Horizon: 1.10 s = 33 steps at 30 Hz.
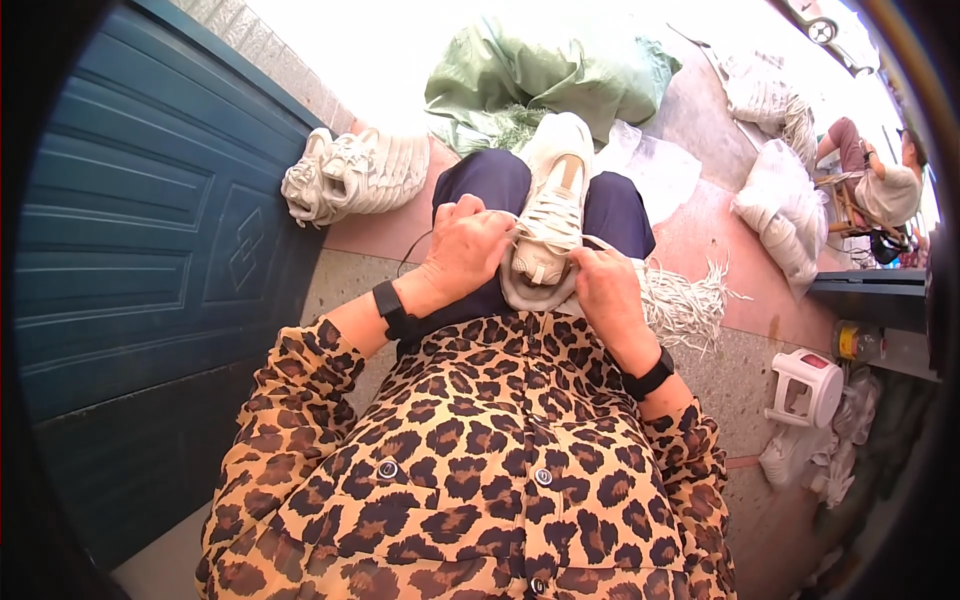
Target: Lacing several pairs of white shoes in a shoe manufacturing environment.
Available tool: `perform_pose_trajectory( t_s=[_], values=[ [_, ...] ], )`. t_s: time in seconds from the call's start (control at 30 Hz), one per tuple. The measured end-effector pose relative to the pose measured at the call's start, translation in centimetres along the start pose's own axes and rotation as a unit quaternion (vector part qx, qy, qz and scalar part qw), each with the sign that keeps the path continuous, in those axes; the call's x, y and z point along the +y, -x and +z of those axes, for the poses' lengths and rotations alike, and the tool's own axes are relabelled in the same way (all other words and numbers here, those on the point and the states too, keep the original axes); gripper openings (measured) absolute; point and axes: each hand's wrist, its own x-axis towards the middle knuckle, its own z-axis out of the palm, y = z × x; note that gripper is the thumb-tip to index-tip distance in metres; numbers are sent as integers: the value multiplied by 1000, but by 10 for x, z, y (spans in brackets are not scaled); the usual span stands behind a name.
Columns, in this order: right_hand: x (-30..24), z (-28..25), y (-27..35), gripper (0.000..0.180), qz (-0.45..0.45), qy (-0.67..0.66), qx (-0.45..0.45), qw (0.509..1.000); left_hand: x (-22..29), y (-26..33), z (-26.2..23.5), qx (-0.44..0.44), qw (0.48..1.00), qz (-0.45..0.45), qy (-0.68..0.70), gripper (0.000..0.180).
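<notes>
A white sneaker rests between my knees, its toe pointing away from me and its tongue and opening toward my body. White laces cross its upper in several rows. My left hand is closed at the left side of the opening, with a lace end pinched in its fingers. On the right side my right hand pinches the other lace end, which runs taut from the eyelets. Both hands are close to the shoe's collar. The fingertips of my left hand are partly hidden.
A row of white sneakers stands at left by a blue panelled door. Ahead lies a green sack. Loose white laces hang at my right. Further right are white bags, a white plastic stool and a seated person.
</notes>
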Motion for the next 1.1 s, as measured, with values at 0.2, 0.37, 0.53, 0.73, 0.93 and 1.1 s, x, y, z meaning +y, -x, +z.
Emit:
perform_pose_trajectory(
  t_s=[0.2,0.37,0.53,0.73,0.93,1.1],
  values=[
    [-8,-1,-4,11,-54,152,-59,985,9,-4,0,-38,957,184,-222,11],
    [-22,-15,-18,6,4,26,20,999,18,-24,-3,-61,993,22,95,7],
    [-15,-32,-51,8,-3,-77,143,987,32,-63,-8,-48,924,-135,354,17],
    [16,-23,-57,30,113,-167,184,962,20,-54,-4,79,978,-88,172,13],
    [43,-7,-7,27,278,-241,121,922,20,32,11,-214,957,23,197,13],
    [36,14,1,19,150,-144,118,971,17,24,15,-215,969,68,103,20]
  ],
)
